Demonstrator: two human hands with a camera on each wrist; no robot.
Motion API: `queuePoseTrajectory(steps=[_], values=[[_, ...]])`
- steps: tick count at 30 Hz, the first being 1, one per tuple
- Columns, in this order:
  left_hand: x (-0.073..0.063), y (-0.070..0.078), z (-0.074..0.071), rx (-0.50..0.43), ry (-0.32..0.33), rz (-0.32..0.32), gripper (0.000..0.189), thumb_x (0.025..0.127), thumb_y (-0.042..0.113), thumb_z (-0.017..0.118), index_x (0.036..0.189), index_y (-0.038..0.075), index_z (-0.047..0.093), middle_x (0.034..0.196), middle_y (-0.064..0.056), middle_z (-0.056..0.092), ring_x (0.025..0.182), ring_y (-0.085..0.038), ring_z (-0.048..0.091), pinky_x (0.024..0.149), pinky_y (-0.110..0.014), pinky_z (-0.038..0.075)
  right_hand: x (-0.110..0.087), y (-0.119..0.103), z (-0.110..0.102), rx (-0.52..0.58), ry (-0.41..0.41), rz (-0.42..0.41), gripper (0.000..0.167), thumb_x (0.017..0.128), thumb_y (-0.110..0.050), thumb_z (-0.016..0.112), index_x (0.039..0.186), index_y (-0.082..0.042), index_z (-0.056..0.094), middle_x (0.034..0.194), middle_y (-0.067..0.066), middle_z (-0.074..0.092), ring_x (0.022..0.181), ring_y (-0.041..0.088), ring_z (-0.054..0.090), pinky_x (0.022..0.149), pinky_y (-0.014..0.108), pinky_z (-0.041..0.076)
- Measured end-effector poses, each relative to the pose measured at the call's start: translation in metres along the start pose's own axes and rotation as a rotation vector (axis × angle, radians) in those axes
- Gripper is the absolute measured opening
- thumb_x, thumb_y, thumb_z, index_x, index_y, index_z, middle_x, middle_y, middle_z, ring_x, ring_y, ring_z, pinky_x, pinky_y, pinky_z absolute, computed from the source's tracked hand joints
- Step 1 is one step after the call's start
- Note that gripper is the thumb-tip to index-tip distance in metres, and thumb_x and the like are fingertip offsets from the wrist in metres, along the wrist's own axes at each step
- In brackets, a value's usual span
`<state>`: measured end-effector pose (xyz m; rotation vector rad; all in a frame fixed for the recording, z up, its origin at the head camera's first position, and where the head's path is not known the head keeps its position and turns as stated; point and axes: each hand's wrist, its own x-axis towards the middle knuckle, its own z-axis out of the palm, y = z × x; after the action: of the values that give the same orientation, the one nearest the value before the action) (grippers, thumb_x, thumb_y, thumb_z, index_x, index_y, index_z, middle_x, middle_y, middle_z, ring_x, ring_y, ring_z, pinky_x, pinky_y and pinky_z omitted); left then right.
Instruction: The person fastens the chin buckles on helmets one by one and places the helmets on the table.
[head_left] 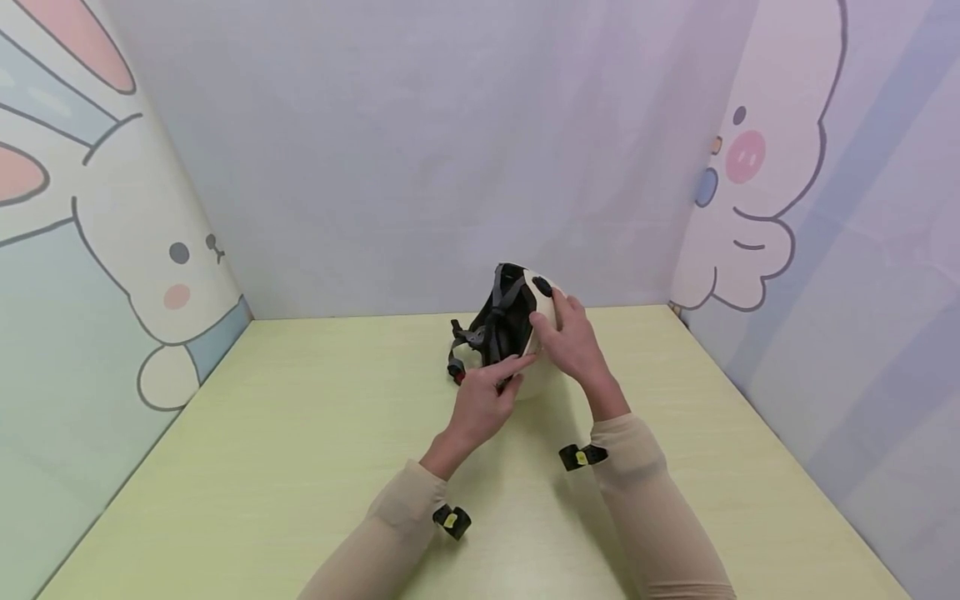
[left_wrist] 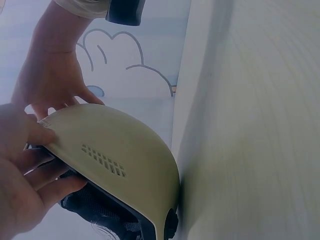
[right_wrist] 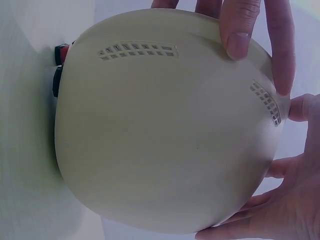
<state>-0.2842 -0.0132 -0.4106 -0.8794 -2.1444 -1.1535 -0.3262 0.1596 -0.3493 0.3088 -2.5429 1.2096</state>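
Note:
A cream helmet is tipped on its side on the table, its dark, padded opening turned to the left in the head view. Grey straps hang across that opening, and a black and red buckle lies at its far left. My left hand grips the near rim; in the left wrist view its fingers reach the inside edge. Around the upper right of the shell, my right hand holds on with its thumb at the rim. Grid-like vents show on the shell in the right wrist view.
The pale yellow table runs back to a plain grey-white panel. Side panels with cartoon figures, a rabbit on the left, stand along both edges. Each sleeve carries a black wrist band.

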Motion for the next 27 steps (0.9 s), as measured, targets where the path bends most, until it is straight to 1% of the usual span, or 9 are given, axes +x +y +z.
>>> queuePoseTrajectory(steps=[5, 8, 11, 15, 20, 22, 24, 25, 27], values=[[0.0011, -0.0013, 0.0008, 0.008, 0.010, 0.013, 0.035, 0.091, -0.005, 0.066, 0.121, 0.011, 0.074, 0.119, -0.014, 0.069, 0.113, -0.022, 0.066, 0.044, -0.016, 0.026, 0.0000, 0.0014, -0.0018, 0.008, -0.001, 0.015, 0.074, 0.099, -0.040, 0.048, 0.158, -0.002, 0.023, 0.155, 0.026, 0.029, 0.140, 0.041, 0.033, 0.112, 0.055, 0.029], [0.0002, -0.0015, 0.0018, 0.018, 0.017, 0.027, 0.035, 0.091, -0.005, 0.066, 0.121, 0.011, 0.074, 0.121, -0.015, 0.067, 0.111, -0.022, 0.066, 0.042, -0.016, 0.024, -0.0002, 0.0034, -0.0021, 0.007, -0.007, 0.001, 0.075, 0.099, -0.037, 0.047, 0.161, -0.010, 0.014, 0.161, 0.024, 0.017, 0.145, 0.041, 0.024, 0.113, 0.058, 0.025], [-0.0008, -0.0010, 0.0031, 0.043, 0.004, 0.041, 0.033, 0.092, -0.002, 0.067, 0.121, 0.011, 0.074, 0.119, -0.015, 0.069, 0.111, -0.021, 0.066, 0.043, -0.015, 0.025, -0.0004, 0.0044, -0.0022, -0.004, 0.000, -0.063, 0.073, 0.099, -0.029, 0.046, 0.162, -0.020, 0.010, 0.165, 0.020, 0.006, 0.149, 0.040, 0.014, 0.113, 0.061, 0.024], [-0.0016, 0.0005, 0.0050, 0.058, -0.019, 0.051, 0.032, 0.093, 0.000, 0.067, 0.123, 0.011, 0.073, 0.101, -0.013, 0.074, 0.109, -0.020, 0.067, 0.043, -0.015, 0.026, -0.0013, 0.0024, -0.0021, -0.020, 0.010, -0.160, 0.065, 0.099, -0.016, 0.042, 0.160, -0.023, 0.025, 0.165, 0.018, 0.000, 0.150, 0.038, 0.008, 0.110, 0.061, 0.028], [-0.0025, 0.0019, 0.0062, 0.083, -0.030, 0.049, 0.031, 0.094, 0.001, 0.066, 0.122, 0.012, 0.074, 0.078, -0.009, 0.071, 0.101, -0.019, 0.070, 0.042, -0.015, 0.022, -0.0040, 0.0006, -0.0029, -0.072, -0.033, -0.168, 0.056, 0.101, -0.013, 0.037, 0.156, -0.019, 0.038, 0.165, 0.020, 0.000, 0.149, 0.041, 0.012, 0.109, 0.060, 0.032], [-0.0029, 0.0023, 0.0058, 0.091, -0.028, 0.049, 0.030, 0.095, 0.002, 0.066, 0.122, 0.012, 0.074, 0.071, -0.007, 0.068, 0.098, -0.019, 0.071, 0.041, -0.015, 0.021, -0.0049, 0.0009, -0.0034, -0.093, -0.056, -0.160, 0.055, 0.100, -0.016, 0.040, 0.155, -0.019, 0.039, 0.165, 0.020, -0.001, 0.136, 0.042, 0.040, 0.101, 0.057, 0.041], [-0.0029, 0.0025, 0.0052, 0.097, -0.023, 0.051, 0.029, 0.096, 0.003, 0.065, 0.123, 0.012, 0.073, 0.069, -0.006, 0.066, 0.100, -0.020, 0.070, 0.042, -0.016, 0.020, -0.0053, 0.0016, -0.0042, -0.102, -0.070, -0.160, 0.058, 0.098, -0.017, 0.047, 0.156, -0.019, 0.038, 0.165, 0.020, -0.002, 0.106, 0.037, 0.062, 0.087, 0.052, 0.049], [-0.0029, 0.0025, 0.0048, 0.097, -0.021, 0.054, 0.029, 0.096, 0.003, 0.065, 0.123, 0.012, 0.073, 0.074, -0.008, 0.069, 0.095, -0.019, 0.071, 0.041, -0.016, 0.021, -0.0059, 0.0015, -0.0046, -0.102, -0.074, -0.159, 0.061, 0.097, -0.018, 0.050, 0.156, -0.020, 0.037, 0.165, 0.020, -0.003, 0.089, 0.033, 0.065, 0.080, 0.049, 0.050], [-0.0027, 0.0023, 0.0042, 0.099, -0.018, 0.056, 0.029, 0.096, 0.004, 0.065, 0.122, 0.012, 0.074, 0.088, -0.009, 0.074, 0.083, -0.019, 0.071, 0.041, -0.016, 0.021, -0.0065, 0.0013, -0.0054, -0.100, -0.077, -0.157, 0.066, 0.094, -0.019, 0.056, 0.156, -0.021, 0.036, 0.165, 0.020, -0.003, 0.063, 0.024, 0.057, 0.070, 0.043, 0.049]])
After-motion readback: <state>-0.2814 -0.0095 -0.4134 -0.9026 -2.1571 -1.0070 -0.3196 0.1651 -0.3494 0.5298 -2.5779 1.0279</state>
